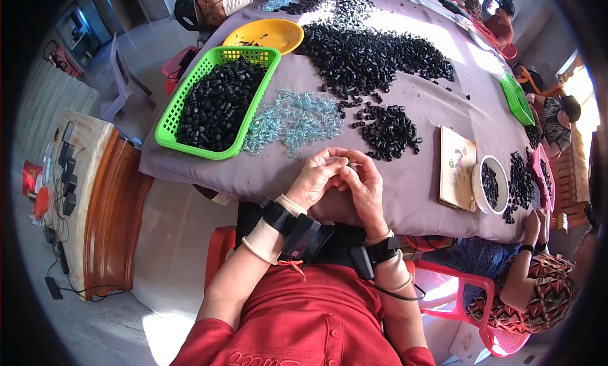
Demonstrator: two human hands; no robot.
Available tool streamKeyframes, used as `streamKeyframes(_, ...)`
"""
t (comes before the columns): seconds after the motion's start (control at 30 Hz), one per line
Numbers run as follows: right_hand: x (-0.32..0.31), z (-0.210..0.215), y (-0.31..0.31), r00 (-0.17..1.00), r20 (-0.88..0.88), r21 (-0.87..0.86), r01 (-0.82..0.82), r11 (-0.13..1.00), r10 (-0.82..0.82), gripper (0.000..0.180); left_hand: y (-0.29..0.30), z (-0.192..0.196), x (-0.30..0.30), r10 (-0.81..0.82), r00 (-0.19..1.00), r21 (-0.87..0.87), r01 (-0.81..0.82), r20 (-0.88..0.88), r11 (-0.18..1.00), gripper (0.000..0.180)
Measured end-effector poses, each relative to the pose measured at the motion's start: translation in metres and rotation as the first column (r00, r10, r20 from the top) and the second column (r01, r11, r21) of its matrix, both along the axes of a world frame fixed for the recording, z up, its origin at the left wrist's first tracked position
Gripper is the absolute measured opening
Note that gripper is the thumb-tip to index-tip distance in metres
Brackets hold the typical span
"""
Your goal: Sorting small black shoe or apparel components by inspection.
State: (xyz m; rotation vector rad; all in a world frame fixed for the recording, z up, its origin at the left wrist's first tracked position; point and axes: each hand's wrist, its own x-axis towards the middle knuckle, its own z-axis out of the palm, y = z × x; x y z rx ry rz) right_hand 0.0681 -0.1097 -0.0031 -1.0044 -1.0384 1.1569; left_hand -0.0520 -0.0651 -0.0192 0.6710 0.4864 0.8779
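My left hand (316, 181) and my right hand (364, 183) meet over the table's near edge, fingertips pinched together. Whatever small piece sits between them is mostly hidden by the fingers, so I cannot name it. Just beyond my right hand lies a small heap of black caps (389, 133). A spread of small clear bluish plastic pieces (294, 122) lies beyond my left hand. To the left of it, a green basket (163, 136) is filled with black caps (218, 106). Farther back is a large pile of black caps (367, 55).
A yellow plate (288, 36) sits behind the basket. On the right are a notebook (457, 166), a white bowl (500, 166) of black pieces and a pink tray (550, 176). A person in a patterned top (548, 290) sits close on my right; others work around the table (278, 179).
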Motion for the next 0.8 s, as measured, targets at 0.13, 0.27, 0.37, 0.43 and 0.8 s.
streamKeyframes(0.13, -0.0037, -0.0020, -0.0009, 0.988, -0.108, 0.007, 0.111, 0.994, -0.110, 0.014, -0.0041, -0.0008, 0.0015, 0.057, 0.998, -0.043, -0.056, 0.024, 0.998, 0.017)
streamKeyframes(0.27, -0.0014, -0.0069, 0.0008, 0.993, -0.064, 0.007, 0.096, 0.995, -0.096, 0.015, -0.0050, -0.0006, 0.0003, 0.094, 0.995, -0.044, -0.093, 0.022, 0.995, 0.016)
streamKeyframes(0.37, -0.0010, -0.0071, 0.0017, 0.998, -0.026, 0.011, 0.056, 0.998, -0.056, 0.014, -0.0048, -0.0013, -0.0002, 0.084, 0.996, -0.004, -0.084, 0.022, 0.996, 0.015)
streamKeyframes(0.43, -0.0013, -0.0055, 0.0013, 0.998, -0.035, 0.000, 0.053, 0.999, -0.052, 0.014, -0.0057, -0.0007, 0.0005, 0.093, 0.996, -0.013, -0.093, 0.002, 0.996, 0.014)
streamKeyframes(0.8, 0.0030, -0.0012, 0.0026, 0.999, -0.039, -0.042, -0.019, 0.999, 0.017, 0.014, -0.0006, -0.0027, -0.0031, 0.049, 0.999, -0.005, -0.049, 0.002, 0.999, 0.012)
